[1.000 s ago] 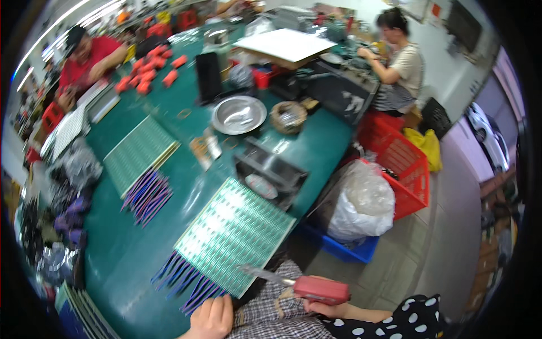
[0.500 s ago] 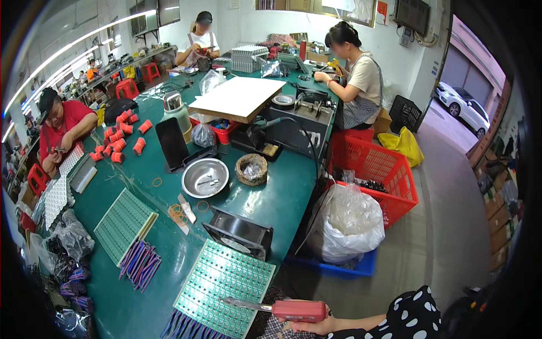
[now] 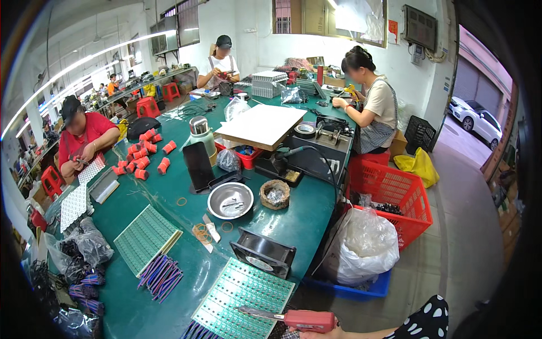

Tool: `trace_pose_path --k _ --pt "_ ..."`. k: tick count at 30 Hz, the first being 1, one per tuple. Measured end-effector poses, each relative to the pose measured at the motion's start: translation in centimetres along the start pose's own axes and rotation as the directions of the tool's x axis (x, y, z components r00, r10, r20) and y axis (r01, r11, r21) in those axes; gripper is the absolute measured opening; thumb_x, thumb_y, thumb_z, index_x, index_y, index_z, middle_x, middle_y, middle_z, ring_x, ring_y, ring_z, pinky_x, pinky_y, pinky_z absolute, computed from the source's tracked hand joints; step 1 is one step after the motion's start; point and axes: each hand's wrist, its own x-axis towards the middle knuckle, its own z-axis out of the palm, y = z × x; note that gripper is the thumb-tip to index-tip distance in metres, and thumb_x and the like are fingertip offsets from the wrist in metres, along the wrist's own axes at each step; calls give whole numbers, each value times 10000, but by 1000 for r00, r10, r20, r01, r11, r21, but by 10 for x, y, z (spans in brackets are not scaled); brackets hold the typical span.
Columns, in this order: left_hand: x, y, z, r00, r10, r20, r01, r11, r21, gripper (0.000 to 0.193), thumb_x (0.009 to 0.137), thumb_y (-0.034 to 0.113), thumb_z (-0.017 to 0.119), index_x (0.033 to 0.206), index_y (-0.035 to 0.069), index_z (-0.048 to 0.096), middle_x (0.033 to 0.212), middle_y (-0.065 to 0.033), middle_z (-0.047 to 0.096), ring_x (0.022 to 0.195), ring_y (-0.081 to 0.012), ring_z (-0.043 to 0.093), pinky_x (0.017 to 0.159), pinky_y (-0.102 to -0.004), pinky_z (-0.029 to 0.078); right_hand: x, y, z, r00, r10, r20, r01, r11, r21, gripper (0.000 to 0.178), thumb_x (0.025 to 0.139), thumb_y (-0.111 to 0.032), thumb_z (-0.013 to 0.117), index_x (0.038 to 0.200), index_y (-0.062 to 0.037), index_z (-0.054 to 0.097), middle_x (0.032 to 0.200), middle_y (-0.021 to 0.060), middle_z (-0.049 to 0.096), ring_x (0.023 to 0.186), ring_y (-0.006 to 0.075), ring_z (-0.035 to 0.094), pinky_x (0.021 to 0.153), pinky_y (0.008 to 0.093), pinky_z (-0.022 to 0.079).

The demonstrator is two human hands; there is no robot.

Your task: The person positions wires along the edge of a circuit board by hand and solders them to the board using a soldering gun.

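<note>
At the lower edge, my right hand [image 3: 323, 335] is closed around a red-handled tool [image 3: 309, 320] with a long, tapering grey metal tip. The tip points left over a green circuit board panel [image 3: 248, 294] at the table's near edge; I cannot tell whether they touch. Bundled blue and purple wires [image 3: 197, 330] stick out under the panel's near side. Just beyond the panel stands a black square fan [image 3: 264, 253]. My left hand is out of view.
More panels [image 3: 145, 237] lie left with cut wires [image 3: 161, 277]. Beyond are a metal bowl [image 3: 230, 201], a phone [image 3: 197, 165], a soldering iron stand [image 3: 278, 165] and a white board [image 3: 262, 125]. Right of the table stand a red crate [image 3: 418, 200] and a white bag [image 3: 361, 254]. Several co-workers sit around.
The whole view has shifted, so the table and its things sit farther right and lower. My right hand still holds the red tool over the panel, lower in the picture.
</note>
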Motion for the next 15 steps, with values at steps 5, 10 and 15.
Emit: trace_pose_path --k 5,10,15 --pt "1 -1 1 1000 -1 12 1 1000 1 297 689 137 573 966 29 589 837 -77 556 695 -244 534 543 -360 425 6 1 1 1000 -10 -7 10 1000 4 338 824 -23 585 1158 -45 534 946 61 637 609 73 562 507 229 455" --pt "0 -1 1 1000 3 29 -3 1000 -12 299 692 132 568 971 25 580 847 -81 555 704 -246 539 558 -361 436 6 2 1 1000 -9 -25 9 1000 7 337 825 -24 585 1157 -45 534 943 60 637 606 73 560 508 228 455" --pt "-1 -4 -1 1000 25 3 -25 999 -24 309 698 130 564 989 26 568 863 -82 554 722 -246 538 567 -364 438 4 3 5 999 -16 -51 17 1000 8 335 825 -25 585 1156 -46 535 939 59 637 604 74 557 509 228 454"
